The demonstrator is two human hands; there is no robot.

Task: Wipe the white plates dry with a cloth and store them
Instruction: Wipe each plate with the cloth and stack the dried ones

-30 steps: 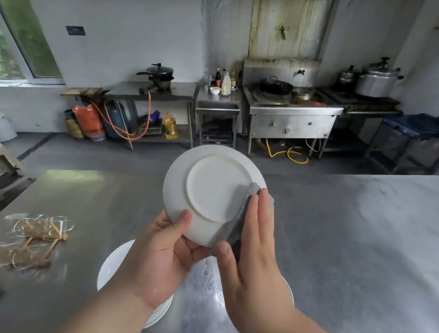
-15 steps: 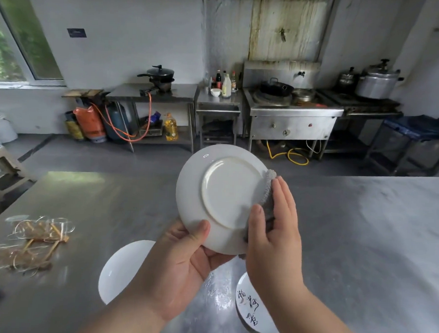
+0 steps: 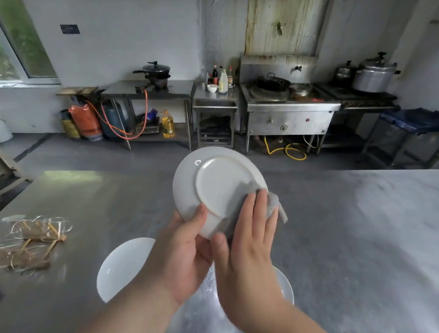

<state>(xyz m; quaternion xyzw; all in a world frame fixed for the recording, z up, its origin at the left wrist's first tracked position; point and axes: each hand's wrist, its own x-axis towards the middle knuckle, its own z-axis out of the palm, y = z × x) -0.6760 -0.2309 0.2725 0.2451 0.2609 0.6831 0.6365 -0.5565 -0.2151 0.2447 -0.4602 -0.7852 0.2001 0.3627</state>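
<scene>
Drying step, underside: left hand [image 3: 183,251] grips the raised white plate [image 3: 212,186] by its lower rim, thumb curled over; right hand [image 3: 247,249], fingers straight, presses the grey cloth [image 3: 272,204] flat against it. Storing probably follows; two other plates [image 3: 121,268] lie directly below on the steel table [image 3: 361,250], with open surface to the right.

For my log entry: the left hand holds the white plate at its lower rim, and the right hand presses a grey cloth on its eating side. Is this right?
No: the head view shows the right hand pressing the grey cloth on the underside of the white plate, its foot ring visible. The rest holds.
</scene>
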